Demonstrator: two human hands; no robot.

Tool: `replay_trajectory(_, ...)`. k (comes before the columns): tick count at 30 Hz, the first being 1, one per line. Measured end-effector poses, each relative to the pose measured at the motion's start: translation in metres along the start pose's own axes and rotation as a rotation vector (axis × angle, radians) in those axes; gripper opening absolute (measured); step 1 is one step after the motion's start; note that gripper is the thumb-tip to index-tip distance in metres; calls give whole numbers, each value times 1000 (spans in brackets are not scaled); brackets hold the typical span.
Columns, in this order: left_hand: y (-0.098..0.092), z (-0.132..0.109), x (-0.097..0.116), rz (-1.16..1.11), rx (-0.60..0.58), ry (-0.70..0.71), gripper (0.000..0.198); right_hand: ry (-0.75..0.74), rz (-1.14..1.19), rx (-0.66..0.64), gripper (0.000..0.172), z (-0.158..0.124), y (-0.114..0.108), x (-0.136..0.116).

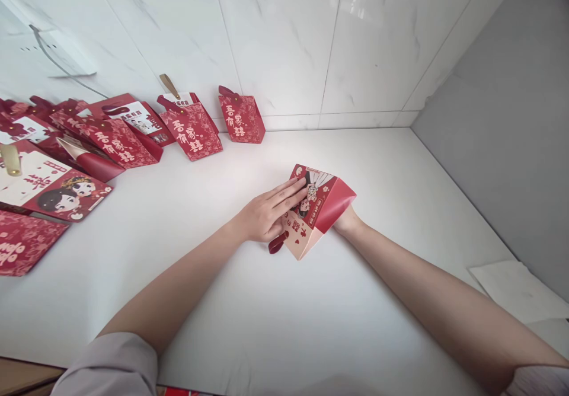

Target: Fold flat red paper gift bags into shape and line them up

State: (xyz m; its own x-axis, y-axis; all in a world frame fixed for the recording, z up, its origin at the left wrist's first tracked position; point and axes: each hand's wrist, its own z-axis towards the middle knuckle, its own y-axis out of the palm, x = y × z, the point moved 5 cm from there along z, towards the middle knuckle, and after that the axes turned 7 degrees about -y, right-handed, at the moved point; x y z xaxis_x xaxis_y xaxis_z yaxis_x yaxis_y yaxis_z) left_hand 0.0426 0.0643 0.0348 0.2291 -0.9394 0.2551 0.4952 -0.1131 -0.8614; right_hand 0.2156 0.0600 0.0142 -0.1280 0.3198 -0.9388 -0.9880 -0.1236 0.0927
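A small red paper gift box (331, 200) with a cartoon couple printed on it lies on the white table (284, 301) near the middle. My left hand (271, 209) rests flat on its left face, fingers stretched out and pressing on it. My right hand (347, 223) is behind the box's right side; only the wrist and heel of the hand show, and the fingers are hidden by the box. A dark red handle strap (276, 245) sticks out under my left hand.
Several finished red gift boxes (191, 128) and flat red cards (57, 191) lie along the left and back by the marble wall (275, 40). A white sheet (515, 289) lies at the right by the grey wall.
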Motion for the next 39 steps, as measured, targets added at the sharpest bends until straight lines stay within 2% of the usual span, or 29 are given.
replay_trajectory(3,1,-1,-1,2,-72,-39,98,-19,100,-15,37,0,0,-3)
replay_trajectory(8,3,-2,0,37,-152,-41,103,45,248,-40,45,-3,-1,7)
replay_trajectory(13,4,-2,4,75,-114,-10,115,96,313,-16,46,-4,-3,10)
replay_trajectory(17,6,0,2,108,-51,0,106,37,304,-39,41,-4,-2,9)
replay_trajectory(20,3,1,3,30,5,30,92,-16,286,-20,33,-2,-1,6)
replay_trajectory(23,-5,0,1,-42,119,-9,70,-71,150,-1,33,1,2,-5)
replay_trajectory(26,-12,-2,-1,-35,218,-78,60,-125,4,-10,33,3,8,-19)
replay_trajectory(30,-13,-3,-2,-46,235,-109,62,-163,-12,-38,31,5,13,-28)
replay_trajectory(39,-10,-3,-6,-56,209,-152,60,-108,-73,-16,32,6,14,-28)
